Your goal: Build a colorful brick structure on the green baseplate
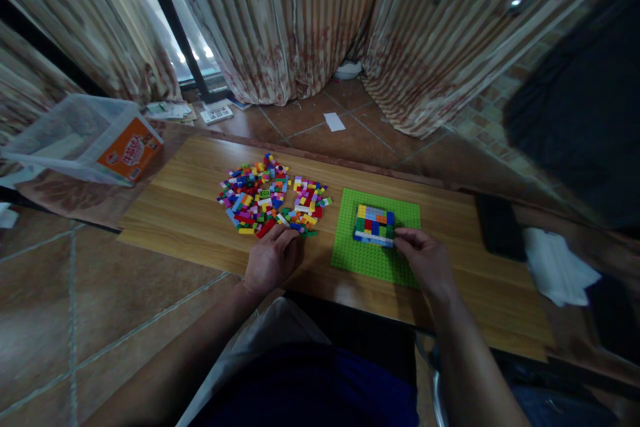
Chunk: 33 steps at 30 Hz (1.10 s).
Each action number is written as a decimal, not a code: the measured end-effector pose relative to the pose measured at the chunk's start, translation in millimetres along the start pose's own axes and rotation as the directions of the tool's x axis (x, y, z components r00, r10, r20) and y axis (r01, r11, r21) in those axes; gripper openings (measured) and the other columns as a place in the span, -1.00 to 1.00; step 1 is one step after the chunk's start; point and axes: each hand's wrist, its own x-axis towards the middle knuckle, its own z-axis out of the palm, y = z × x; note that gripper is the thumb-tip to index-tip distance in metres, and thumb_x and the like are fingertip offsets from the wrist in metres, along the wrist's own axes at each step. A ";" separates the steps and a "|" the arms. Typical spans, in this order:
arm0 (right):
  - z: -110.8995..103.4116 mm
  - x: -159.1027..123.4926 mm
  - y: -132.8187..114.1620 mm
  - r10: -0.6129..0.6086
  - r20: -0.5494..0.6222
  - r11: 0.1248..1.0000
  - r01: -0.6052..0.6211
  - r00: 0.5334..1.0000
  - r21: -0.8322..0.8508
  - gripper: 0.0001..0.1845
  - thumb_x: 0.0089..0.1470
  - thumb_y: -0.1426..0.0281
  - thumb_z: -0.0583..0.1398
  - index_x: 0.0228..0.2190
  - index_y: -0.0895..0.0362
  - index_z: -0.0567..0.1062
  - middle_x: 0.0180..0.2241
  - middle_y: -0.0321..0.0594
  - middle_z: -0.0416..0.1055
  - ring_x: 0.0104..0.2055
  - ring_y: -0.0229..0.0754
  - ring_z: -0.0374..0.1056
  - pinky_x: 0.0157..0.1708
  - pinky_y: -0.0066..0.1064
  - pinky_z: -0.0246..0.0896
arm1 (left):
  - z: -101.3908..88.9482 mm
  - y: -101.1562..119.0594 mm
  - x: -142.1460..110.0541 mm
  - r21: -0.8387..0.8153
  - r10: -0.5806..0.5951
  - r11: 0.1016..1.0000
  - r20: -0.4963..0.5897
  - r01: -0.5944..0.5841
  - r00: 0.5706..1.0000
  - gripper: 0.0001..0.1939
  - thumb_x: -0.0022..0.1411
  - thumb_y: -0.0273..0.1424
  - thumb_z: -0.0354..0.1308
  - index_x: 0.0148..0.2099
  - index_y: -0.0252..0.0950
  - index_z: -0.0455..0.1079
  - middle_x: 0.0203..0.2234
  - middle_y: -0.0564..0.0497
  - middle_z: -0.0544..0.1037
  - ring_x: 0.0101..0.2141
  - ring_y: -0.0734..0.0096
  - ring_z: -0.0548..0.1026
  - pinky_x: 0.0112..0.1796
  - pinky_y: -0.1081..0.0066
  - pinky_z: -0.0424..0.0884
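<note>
A green studded baseplate [350, 260] lies on the wooden table, bearing a low, roughly square build of multicoloured toy bricks [374, 225]. My right hand [425, 257] is at the build's right edge, thumb and fingers pinched together against it beside a dark green brick. What that pinch holds, if anything, is too small to make out. To the left, my left hand [273, 257] rests at the near edge of a heap of loose toy bricks [257, 193]. Its fingers are curled in close to a red brick [266, 229], and their grip is partly hidden.
The wooden table [175, 197] runs across the view. A dark flat object [500, 227] and white tissues [557, 267] lie at the right. A clear plastic bin [75, 140] with an orange label stands at the left. Striped curtains [290, 20] hang behind, above a tiled floor.
</note>
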 end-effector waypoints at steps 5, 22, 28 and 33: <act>-0.1 0.8 2.4 -0.006 -0.002 1.000 0.006 1.000 -0.011 -0.59 -0.19 0.14 0.32 -0.31 0.13 0.59 -0.37 -0.18 0.56 -0.37 -0.16 0.42 -0.25 -0.24 0.33 | 0.3 0.4 0.1 0.001 0.007 1.000 -0.011 -0.007 1.000 -0.80 0.32 -0.45 0.03 -0.08 -0.24 0.46 -0.18 -0.04 0.55 -0.21 0.35 0.53 -0.25 0.42 0.46; 8.6 8.3 9.8 -0.020 -0.020 0.998 0.018 1.000 -0.058 -0.44 -0.19 0.10 0.28 -0.15 0.16 0.49 -0.39 -0.19 0.50 -0.37 -0.13 0.40 -0.28 -0.23 0.31 | -2.8 3.3 1.7 0.020 0.003 1.000 0.002 -0.003 1.000 -0.81 0.33 -0.42 0.00 -0.14 -0.23 0.45 -0.22 -0.04 0.54 -0.24 0.36 0.51 -0.27 0.43 0.44; 14.7 11.5 4.5 -0.026 -0.023 0.968 0.020 0.999 -0.250 -0.30 -0.20 0.12 0.30 -0.02 0.19 0.42 -0.33 -0.16 0.51 -0.39 -0.14 0.39 -0.31 -0.25 0.29 | -0.9 1.1 0.7 -0.001 0.010 1.000 0.005 -0.010 1.000 -0.81 0.33 -0.43 0.00 -0.13 -0.23 0.44 -0.22 -0.03 0.54 -0.24 0.38 0.50 -0.26 0.44 0.44; 14.5 11.7 2.3 0.004 -0.025 0.965 -0.011 1.000 -0.261 -0.29 -0.22 0.14 0.32 -0.02 0.20 0.43 -0.32 -0.15 0.51 -0.39 -0.14 0.40 -0.31 -0.25 0.29 | 1.2 -1.0 -0.2 -0.021 0.020 1.000 -0.003 -0.020 1.000 -0.81 0.33 -0.45 0.00 -0.13 -0.23 0.44 -0.21 -0.04 0.53 -0.23 0.38 0.50 -0.27 0.44 0.44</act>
